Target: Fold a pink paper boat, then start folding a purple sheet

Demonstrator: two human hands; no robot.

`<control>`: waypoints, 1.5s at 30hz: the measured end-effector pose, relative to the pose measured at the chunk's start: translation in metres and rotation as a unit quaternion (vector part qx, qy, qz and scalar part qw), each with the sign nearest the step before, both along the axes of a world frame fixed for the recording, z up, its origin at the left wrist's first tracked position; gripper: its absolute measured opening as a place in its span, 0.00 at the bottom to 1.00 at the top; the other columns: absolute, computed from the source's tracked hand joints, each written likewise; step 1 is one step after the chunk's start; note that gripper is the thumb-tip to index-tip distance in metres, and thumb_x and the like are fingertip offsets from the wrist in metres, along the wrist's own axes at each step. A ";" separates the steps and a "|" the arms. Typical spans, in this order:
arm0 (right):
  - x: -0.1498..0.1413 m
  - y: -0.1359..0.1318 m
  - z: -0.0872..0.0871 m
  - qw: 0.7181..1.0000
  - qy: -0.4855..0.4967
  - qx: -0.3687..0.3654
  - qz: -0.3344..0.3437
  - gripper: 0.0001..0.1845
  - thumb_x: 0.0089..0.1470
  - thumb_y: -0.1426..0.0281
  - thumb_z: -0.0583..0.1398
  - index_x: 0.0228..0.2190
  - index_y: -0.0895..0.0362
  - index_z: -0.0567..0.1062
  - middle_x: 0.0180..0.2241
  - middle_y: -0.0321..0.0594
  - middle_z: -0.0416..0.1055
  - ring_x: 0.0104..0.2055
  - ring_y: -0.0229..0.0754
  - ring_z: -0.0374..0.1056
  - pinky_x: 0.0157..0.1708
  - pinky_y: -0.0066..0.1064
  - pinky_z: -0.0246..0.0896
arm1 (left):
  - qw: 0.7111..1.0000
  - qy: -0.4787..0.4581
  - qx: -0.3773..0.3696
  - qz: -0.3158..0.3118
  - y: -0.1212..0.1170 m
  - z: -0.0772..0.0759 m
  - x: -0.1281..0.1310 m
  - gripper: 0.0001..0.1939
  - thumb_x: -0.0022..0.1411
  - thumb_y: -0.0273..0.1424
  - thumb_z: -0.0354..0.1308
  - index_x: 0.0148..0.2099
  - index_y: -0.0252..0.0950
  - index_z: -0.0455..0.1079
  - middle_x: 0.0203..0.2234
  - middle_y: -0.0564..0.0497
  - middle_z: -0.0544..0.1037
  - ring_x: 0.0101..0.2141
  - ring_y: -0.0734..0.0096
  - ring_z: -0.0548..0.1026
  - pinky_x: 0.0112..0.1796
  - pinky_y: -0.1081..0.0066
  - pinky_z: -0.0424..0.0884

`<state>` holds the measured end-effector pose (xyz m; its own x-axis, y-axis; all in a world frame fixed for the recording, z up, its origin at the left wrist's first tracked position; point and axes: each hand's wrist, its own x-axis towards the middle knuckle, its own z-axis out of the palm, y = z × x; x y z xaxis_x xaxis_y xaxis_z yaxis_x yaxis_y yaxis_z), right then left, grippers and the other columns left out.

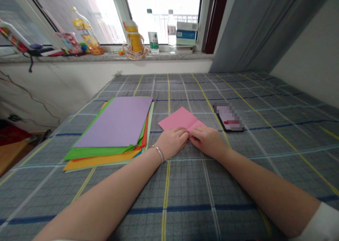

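Note:
A sheet of pink paper point(180, 118) lies on the plaid cloth in front of me, one corner pointing away. A crease runs across it near its right side. My left hand point(172, 141), with a silver bangle at the wrist, is closed on the near edge of the paper, fingers pressed together. Right beside it, my right hand point(211, 140) pinches the same edge, its fingertips almost meeting those of the left. Both hands hide the near part of the sheet and the fold under the fingers.
To the left lies a stack of coloured paper point(113, 122), purple on top. A phone point(230, 118) with a blurred screen rests to the right on the plaid cloth point(246, 202). Bottles point(171, 31), a yellow cup point(135, 40) and boxes point(186, 36) stand on the windowsill point(106, 57).

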<state>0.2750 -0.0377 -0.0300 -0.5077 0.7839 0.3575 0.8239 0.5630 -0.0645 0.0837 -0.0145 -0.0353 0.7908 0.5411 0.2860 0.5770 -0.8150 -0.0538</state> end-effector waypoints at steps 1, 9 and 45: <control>0.000 0.000 -0.001 1.000 0.005 0.001 0.000 0.10 0.60 0.68 0.53 0.33 0.55 0.74 0.35 0.38 0.75 0.38 0.40 0.68 0.36 0.30 0.54 | 1.000 -0.005 0.003 0.000 0.000 -0.001 0.000 0.10 0.69 0.31 0.47 0.45 0.33 0.68 0.41 0.46 0.76 0.45 0.65 0.73 0.43 0.67 0.72; -0.001 0.001 -0.005 0.999 0.017 0.046 0.015 0.07 0.56 0.71 0.55 0.28 0.55 0.72 0.30 0.37 0.75 0.34 0.39 0.67 0.32 0.31 0.52 | 0.999 -0.019 0.040 -0.028 0.004 -0.005 -0.001 0.07 0.67 0.29 0.51 0.39 0.35 0.69 0.34 0.50 0.76 0.37 0.67 0.73 0.38 0.68 0.71; 0.046 0.010 0.005 0.983 0.181 -0.019 -0.019 0.03 0.49 0.73 0.60 0.26 0.54 0.73 0.28 0.33 0.74 0.32 0.38 0.69 0.33 0.29 0.60 | 0.988 -0.138 0.062 0.033 0.015 -0.001 -0.018 0.08 0.67 0.28 0.49 0.37 0.35 0.69 0.36 0.47 0.77 0.37 0.66 0.73 0.39 0.65 0.70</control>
